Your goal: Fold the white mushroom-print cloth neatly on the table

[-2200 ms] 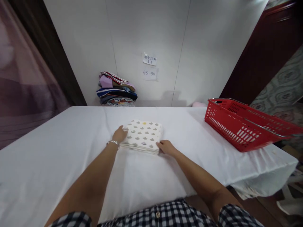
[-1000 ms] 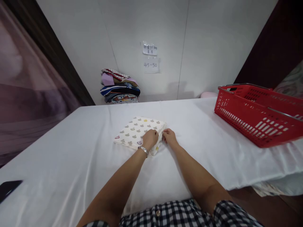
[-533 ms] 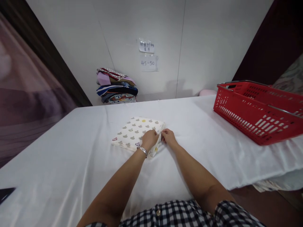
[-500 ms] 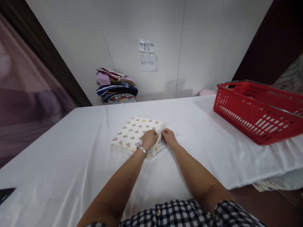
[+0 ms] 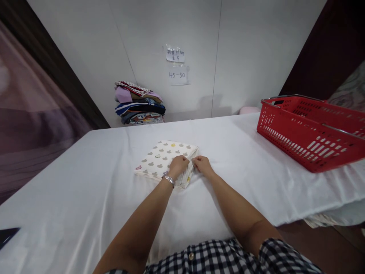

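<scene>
A folded cream cloth [image 5: 159,156] with grey and a few coloured printed motifs lies flat on the white-covered table [image 5: 65,182]. My left hand [image 5: 178,166] rests over the right part of the cloth, its fingers pinched on the layers at the right edge. Facing it from the right, my right hand [image 5: 202,165] pinches the outer layers of that same edge. The fingertips of both hands are close together, and the layers between them are partly hidden.
At the right of the table stands a red plastic basket [image 5: 302,131] with metal handles. A pile of folded fabrics [image 5: 139,104] is by the wall beyond the far edge. A dark flat object [image 5: 8,236] lies at the near left. Paper signs [image 5: 178,75] hang on the wall.
My left hand has shifted slightly left along the cloth, and the layers at its right edge are spread a little more. My right hand has edged slightly left.
</scene>
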Action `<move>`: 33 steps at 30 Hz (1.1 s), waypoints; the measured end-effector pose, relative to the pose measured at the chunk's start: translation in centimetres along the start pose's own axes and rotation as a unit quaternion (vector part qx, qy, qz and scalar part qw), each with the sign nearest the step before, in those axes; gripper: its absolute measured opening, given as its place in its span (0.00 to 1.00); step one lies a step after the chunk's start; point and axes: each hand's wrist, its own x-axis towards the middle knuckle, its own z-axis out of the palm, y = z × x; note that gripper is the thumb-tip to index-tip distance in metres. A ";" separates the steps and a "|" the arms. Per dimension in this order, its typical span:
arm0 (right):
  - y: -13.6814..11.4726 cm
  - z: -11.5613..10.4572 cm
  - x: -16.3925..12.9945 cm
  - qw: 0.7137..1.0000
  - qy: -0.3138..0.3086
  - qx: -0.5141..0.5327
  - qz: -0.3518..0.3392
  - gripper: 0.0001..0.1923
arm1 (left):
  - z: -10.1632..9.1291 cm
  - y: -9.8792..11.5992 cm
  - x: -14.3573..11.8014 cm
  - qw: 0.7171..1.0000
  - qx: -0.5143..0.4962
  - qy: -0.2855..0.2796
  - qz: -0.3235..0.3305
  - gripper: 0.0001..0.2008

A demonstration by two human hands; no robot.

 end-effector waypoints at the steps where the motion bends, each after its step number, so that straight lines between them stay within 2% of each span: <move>1: -0.1 0.0 -0.1 1.000 -0.007 -0.001 0.008 0.10 | 0.0 0.0 0.0 1.000 0.000 0.000 0.000 0.09; 6: -0.7 0.2 -0.7 0.998 -0.039 0.012 0.045 0.10 | 0.1 0.2 -0.3 1.000 0.006 0.006 0.002 0.09; 10: -1.2 0.3 -0.9 0.997 -0.035 0.037 0.061 0.07 | 0.1 0.4 -0.5 1.000 0.017 0.016 0.007 0.08; 16: -1.4 0.4 -1.0 0.994 -0.047 0.083 0.057 0.03 | 0.3 0.9 -1.6 0.995 0.061 0.067 0.044 0.09; 22: -1.2 0.1 -0.9 0.992 -0.071 0.082 0.062 0.04 | 0.5 1.2 -1.9 0.993 0.096 0.047 0.057 0.12; 29: -1.1 -0.6 -0.4 0.996 -0.010 0.053 0.076 0.06 | 0.2 0.6 -1.1 0.998 0.045 0.034 0.021 0.10; 33: -1.1 -0.6 -0.4 0.996 -0.001 0.037 0.086 0.08 | 0.0 0.3 -0.9 0.999 0.025 0.028 0.010 0.10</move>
